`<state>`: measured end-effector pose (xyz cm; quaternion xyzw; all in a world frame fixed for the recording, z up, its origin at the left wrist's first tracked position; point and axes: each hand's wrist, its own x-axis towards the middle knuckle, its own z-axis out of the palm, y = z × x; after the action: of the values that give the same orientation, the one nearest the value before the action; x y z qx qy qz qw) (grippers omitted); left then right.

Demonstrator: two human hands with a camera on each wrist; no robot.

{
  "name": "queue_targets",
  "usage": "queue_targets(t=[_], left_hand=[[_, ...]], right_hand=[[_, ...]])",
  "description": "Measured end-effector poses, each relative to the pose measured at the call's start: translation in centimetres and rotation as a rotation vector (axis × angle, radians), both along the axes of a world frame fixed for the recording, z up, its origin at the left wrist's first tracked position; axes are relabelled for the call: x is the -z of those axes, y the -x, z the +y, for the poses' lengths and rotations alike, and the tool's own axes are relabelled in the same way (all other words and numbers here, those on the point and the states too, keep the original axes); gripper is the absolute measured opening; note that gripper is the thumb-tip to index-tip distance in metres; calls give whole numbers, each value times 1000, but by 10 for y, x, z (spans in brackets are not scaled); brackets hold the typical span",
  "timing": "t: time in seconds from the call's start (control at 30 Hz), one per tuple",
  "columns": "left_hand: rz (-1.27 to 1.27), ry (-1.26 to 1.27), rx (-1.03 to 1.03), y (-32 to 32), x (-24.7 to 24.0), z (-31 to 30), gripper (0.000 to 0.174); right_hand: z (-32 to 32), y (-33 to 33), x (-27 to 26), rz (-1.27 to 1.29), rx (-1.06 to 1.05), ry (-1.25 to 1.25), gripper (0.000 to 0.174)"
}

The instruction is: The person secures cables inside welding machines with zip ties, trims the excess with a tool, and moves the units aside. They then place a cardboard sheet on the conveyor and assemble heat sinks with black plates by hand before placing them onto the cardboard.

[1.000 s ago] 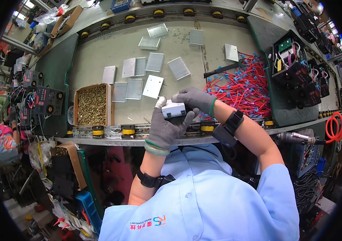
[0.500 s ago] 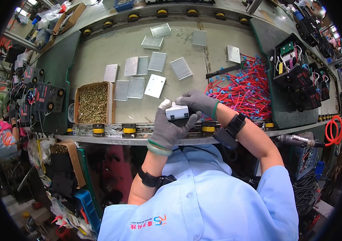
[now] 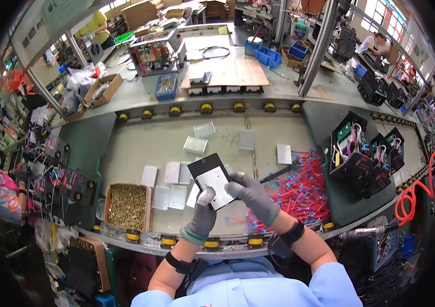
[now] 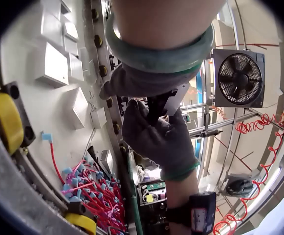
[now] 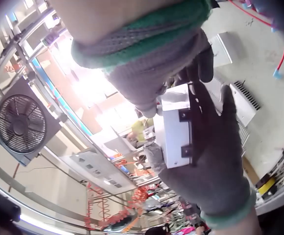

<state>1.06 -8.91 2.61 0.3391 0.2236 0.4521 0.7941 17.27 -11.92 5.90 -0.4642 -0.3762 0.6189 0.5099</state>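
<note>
A flat-faced silver heat sink [image 3: 212, 185] on a black panel [image 3: 203, 165] is held tilted above the workbench. My gloved left hand [image 3: 201, 217] grips its lower left side, the white-wrapped thumb lying over the silver face. At the right edge, my gloved right hand [image 3: 252, 197] has its fingers bent against the piece. In the right wrist view, the left hand [image 5: 210, 161] cradles the block from beneath, and two black tabs [image 5: 186, 151] show along its side. Whether the right fingertips also hold some small part, I cannot tell.
Several finned heat sinks [image 3: 177, 197] lie on the bench. A cardboard box of brass-coloured fasteners [image 3: 148, 212] stands at left, a heap of red wires [image 3: 304, 197] at right. Open black machines [image 3: 353, 148] line the right side; a power tool [image 3: 365, 231] lies at the right front edge.
The head view has tipped up, showing the far benches. Both hands have raised the heat sink and turned it, so its flat face and the black panel now show.
</note>
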Motion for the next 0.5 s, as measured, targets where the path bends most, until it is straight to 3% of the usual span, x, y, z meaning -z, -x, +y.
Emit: queue_targets(t=[0.1, 0.23, 0.27, 0.33, 0.4, 0.47, 0.5], left_hand=[[29, -30, 147, -10, -11, 29, 59], [-80, 134, 35, -32, -13, 61, 59], [-84, 128, 30, -25, 0, 65, 59], [255, 200, -136, -8, 8, 68, 48], [394, 187, -44, 21, 30, 58, 37], [462, 237, -28, 43, 30, 40, 31], [494, 261, -72, 52, 26, 34, 30]], right_hand=[[10, -7, -20, 56, -3, 28, 46], [74, -36, -10, -9, 99, 55, 33], [101, -47, -16, -78, 126, 8, 32], [173, -72, -23, -138, 213, -81, 30], [252, -97, -21, -233, 351, -35, 38], [338, -119, 2, -553, 629, -11, 48], [373, -128, 9, -541, 662, 41, 52]])
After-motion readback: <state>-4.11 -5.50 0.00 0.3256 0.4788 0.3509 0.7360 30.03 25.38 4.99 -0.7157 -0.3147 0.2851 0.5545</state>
